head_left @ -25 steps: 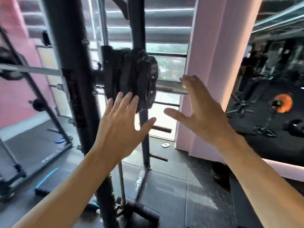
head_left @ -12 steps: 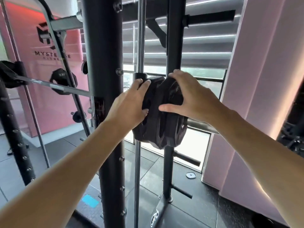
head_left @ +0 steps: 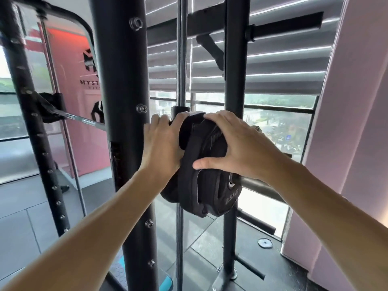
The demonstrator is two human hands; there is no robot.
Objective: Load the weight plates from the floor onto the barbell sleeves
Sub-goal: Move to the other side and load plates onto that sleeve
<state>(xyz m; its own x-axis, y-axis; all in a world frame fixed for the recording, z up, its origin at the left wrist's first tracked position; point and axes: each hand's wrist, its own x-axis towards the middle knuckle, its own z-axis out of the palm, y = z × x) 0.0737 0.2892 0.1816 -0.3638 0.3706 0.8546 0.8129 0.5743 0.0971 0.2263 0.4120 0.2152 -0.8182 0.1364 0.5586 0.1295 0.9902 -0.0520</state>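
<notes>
We note a stack of black rubber-coated weight plates [head_left: 206, 181] sitting on the grey steel barbell sleeve [head_left: 259, 184], hard against the inner end beside the thick black steel rack upright [head_left: 123, 122]. The outermost plate is small, with raised figures near its lower edge that we cannot read for sure. Our left hand [head_left: 162, 148] curls its fingers over the top rim of the inner plates, its palm against their near edge. Our right hand [head_left: 235, 143] lies spread over the top of the outer plates, fingers bent over the rim and thumb pressed along the near face, so both hands grasp the stack. The bare length of the sleeve runs out to the right past the right wrist. Behind the plates stand a slim chrome guide rod [head_left: 181, 59] and a second black post [head_left: 233, 70], with grey slatted window blinds [head_left: 273, 59] beyond them. A pink wall panel with a dark logo [head_left: 88, 80] shows at left. The dark rubber-tiled floor [head_left: 210, 244] lies below.
</notes>
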